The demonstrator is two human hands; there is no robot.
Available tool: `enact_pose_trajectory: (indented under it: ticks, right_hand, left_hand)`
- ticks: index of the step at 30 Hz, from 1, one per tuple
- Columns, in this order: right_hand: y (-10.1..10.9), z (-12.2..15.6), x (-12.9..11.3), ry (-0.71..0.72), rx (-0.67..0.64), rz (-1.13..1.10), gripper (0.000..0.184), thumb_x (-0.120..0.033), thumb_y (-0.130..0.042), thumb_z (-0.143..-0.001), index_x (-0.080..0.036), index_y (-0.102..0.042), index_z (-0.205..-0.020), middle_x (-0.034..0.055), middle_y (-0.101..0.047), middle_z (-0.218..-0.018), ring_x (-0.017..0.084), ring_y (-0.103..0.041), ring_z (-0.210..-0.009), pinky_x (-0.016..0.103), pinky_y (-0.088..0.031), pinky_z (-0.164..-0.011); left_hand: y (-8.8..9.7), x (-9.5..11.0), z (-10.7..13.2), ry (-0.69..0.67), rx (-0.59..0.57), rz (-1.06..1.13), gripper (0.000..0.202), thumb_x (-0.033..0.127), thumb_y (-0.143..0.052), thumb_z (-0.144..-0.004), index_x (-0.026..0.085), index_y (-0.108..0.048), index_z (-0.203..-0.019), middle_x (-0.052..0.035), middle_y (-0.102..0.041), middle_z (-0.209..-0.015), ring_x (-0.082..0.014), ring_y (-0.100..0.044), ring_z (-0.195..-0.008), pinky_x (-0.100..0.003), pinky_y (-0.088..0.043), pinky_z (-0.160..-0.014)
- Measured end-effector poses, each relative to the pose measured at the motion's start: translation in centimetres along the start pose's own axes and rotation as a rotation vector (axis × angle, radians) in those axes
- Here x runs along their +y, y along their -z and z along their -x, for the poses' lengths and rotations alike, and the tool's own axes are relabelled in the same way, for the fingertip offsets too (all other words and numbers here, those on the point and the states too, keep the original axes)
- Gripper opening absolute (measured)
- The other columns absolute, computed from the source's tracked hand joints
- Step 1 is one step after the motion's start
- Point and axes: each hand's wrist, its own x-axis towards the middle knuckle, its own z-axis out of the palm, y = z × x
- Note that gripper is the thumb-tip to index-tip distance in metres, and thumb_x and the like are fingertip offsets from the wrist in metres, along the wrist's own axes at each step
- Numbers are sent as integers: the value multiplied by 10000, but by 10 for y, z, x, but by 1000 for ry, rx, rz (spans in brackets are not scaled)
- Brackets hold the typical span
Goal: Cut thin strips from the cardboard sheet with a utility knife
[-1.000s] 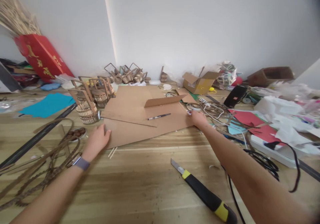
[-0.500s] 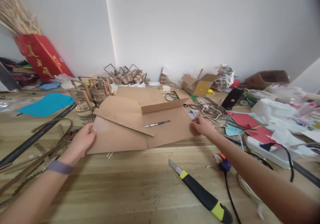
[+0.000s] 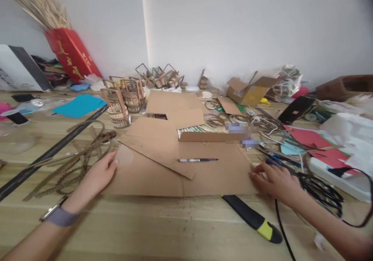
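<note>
Outstretched from the frame's lower corners, we hold the cardboard [image 3: 151,181] by its sides, left hand [image 3: 100,171] and right hand [image 3: 275,180] each in narrow grip.

Right across the middle of the table [image 3: 140,230] lies the cardboard sheet [image 3: 151,183], between the 2 hands: left hand [image 3: 100,173] at its left edge, right hand [image 3: 272,179] at its right. On the sheet, right of centre, there's the pen [image 3: 198,160]! Up front, the knife [image 3: 252,220] has its far end under the near edge, right of the middle. Over left, strips [image 3: 77,167] lie beyond the left hand, with lidded baskets [image 3: 118,111] behind the sheet's left corner and paper [image 3: 80,105] left of those. Back along the wall [image 3: 233,31], smaller baskets [image 3: 163,78] sit left of an open box [image 3: 247,91]; far left, stalks [image 3: 48,12] stand in a bag [image 3: 68,55]. And right of the right hand, a coiled cable [image 3: 320,195]!
</note>
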Motion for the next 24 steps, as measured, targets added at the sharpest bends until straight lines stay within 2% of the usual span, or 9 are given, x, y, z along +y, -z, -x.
enact_pose_trajectory:
  ticks: [3, 5, 7, 10, 12, 14, 18, 20, 24]
  right_hand:
    - [6, 8, -19, 191, 11, 21, 375, -428, -440, -874, -200, -701, -1018, 171, -670, -1139, 376, -585, -1035, 536, -441, -854]
    - [12, 6, -41, 364, -13, 11, 356, -374, -427, -915, -215, -683, -1105, 124, -655, -1199, 295, -578, -1073, 443, -425, -927]
    - [19, 1, -70, 490, -29, 10, 344, -329, -440, -937, -228, -649, -1191, 101, -652, -1191, 253, -572, -1092, 388, -409, -955]
    - [26, -9, -114, 563, -26, 38, 325, -282, -469, -947, -219, -630, -1223, 115, -651, -1121, 247, -594, -1016, 370, -438, -868]
    - [27, -17, -137, 568, -24, 58, 293, -259, -483, -954, -209, -647, -1192, 121, -652, -1093, 236, -607, -1000, 363, -444, -859]
    - [25, -27, -150, 556, -37, 81, 246, -262, -497, -965, -187, -659, -1133, 107, -657, -1076, 210, -621, -977, 366, -467, -865]
    - [23, -45, -150, 504, -51, 145, 267, -366, -583, -937, -171, -628, -1114, 65, -646, -1134, 193, -629, -980, 424, -522, -866]
    - [27, -43, -142, 446, -32, 178, 260, -335, -566, -948, -155, -622, -1127, 85, -656, -1120, 204, -635, -989, 424, -517, -872]
    - [38, -3, -119, 356, -27, 213, 266, -267, -463, -971, -81, -622, -1074, 150, -705, -887, 267, -686, -862, 401, -508, -755]
  left_hand:
    - [3, 4, 7, -144, 53, -197, 494, 364, -351, -907, 69, -601, -1216, -225, -620, -1206, -365, -600, -1098, -492, -483, -918]
    - [4, 17, 5, -305, 63, -205, 456, 370, -369, -931, 110, -603, -1224, -200, -584, -1289, -357, -543, -1190, -509, -436, -990]
    - [1, 35, -2, -485, -20, -132, 407, 382, -398, -956, 174, -599, -1243, -129, -582, -1334, -299, -538, -1214, -466, -418, -1035]
    - [-11, 66, -18, -729, -166, -74, 417, 375, -456, -972, 206, -526, -1347, -83, -487, -1460, -256, -448, -1324, -418, -373, -1094]
    - [-20, 83, -26, -814, -219, -113, 445, 351, -514, -959, 188, -502, -1374, -92, -468, -1476, -271, -402, -1360, -422, -353, -1106]
    - [-28, 94, -32, -856, -239, -146, 388, 310, -522, -961, 200, -539, -1333, -88, -532, -1413, -267, -465, -1298, -413, -385, -1068]
    - [-35, 99, -31, -874, -234, -166, 293, 257, -502, -975, 194, -596, -1245, -96, -613, -1235, -238, -561, -1103, -358, -456, -931]
    - [-34, 99, -28, -870, -220, -182, 260, 261, -504, -976, 188, -615, -1199, -98, -618, -1139, -239, -558, -1040, -351, -460, -879]
    - [-31, 101, -23, -859, -194, -216, 232, 278, -521, -972, 177, -621, -1155, -93, -596, -1027, -237, -540, -955, -341, -449, -810]
